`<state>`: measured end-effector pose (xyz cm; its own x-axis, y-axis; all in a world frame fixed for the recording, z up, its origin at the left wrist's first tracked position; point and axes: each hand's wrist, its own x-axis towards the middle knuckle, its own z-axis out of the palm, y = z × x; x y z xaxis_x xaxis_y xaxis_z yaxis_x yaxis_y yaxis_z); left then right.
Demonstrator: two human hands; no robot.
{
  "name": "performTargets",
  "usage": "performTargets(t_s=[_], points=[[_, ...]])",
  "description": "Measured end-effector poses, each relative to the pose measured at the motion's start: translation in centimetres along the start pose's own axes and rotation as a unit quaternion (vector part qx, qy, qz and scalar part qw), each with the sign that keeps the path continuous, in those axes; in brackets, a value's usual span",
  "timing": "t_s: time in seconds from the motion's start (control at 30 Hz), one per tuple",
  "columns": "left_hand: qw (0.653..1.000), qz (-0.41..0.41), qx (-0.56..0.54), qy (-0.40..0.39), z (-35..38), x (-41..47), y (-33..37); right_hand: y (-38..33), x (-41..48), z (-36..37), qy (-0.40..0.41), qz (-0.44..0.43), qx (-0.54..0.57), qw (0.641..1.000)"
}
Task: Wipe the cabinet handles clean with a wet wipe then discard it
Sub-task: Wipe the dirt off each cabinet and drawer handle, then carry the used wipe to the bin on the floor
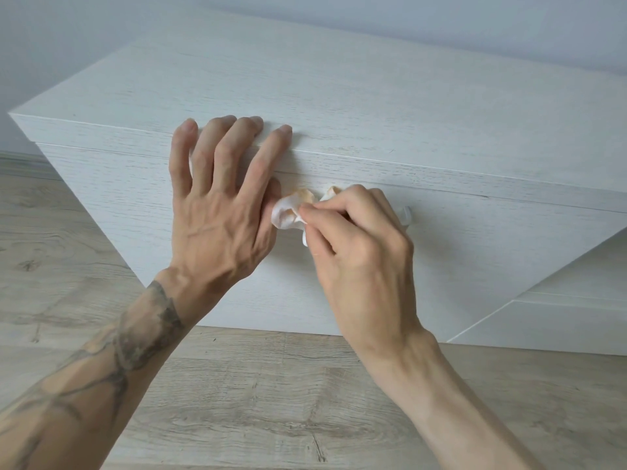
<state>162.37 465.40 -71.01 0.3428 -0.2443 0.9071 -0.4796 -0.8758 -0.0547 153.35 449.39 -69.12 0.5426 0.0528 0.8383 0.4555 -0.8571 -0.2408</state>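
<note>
A low white wood-grain cabinet (373, 96) fills the upper view. My left hand (217, 205) lies flat with fingers spread over its top front edge and upper front panel. My right hand (359, 245) pinches a crumpled white wet wipe (288, 212), stained orange-brown, against the front panel just right of my left thumb. A small pale handle (406, 214) peeks out behind my right knuckles; most of it is hidden by the hand.
Light wood-look flooring (271, 401) lies below the cabinet. A plain pale wall (441, 22) stands behind. A second white cabinet section (559, 317) sits lower at the right. My left forearm (101, 368) carries tattoos.
</note>
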Motion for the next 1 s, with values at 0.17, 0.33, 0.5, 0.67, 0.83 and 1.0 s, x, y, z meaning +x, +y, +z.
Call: performTargets(t_s=[0.17,0.33,0.5,0.67,0.83,1.0], points=[[1.0,0.001,-0.002,-0.028,-0.6,0.1,-0.1,1.2,-1.1,-2.0,0.005,0.007,0.006,1.0],[0.999,0.001,0.001,-0.047,-1.1,0.3,0.1,4.1,-2.4,-5.0,0.033,0.065,-0.014,0.997],[0.997,-0.015,-0.004,-0.071,-2.2,0.8,0.8,4.6,-2.2,-6.8,0.033,0.118,-0.008,0.992],[0.992,-0.028,-0.001,-0.126,-4.6,2.7,1.5,3.9,0.0,-8.7,-0.018,0.162,0.003,0.987],[0.966,-0.011,-0.001,-0.257,-7.9,7.7,2.8,2.6,4.2,-11.6,-0.085,0.22,0.023,0.971],[0.918,0.016,-0.029,-0.395,-11.1,16.6,5.3,3.0,12.0,-17.6,-0.143,0.297,0.018,0.944]])
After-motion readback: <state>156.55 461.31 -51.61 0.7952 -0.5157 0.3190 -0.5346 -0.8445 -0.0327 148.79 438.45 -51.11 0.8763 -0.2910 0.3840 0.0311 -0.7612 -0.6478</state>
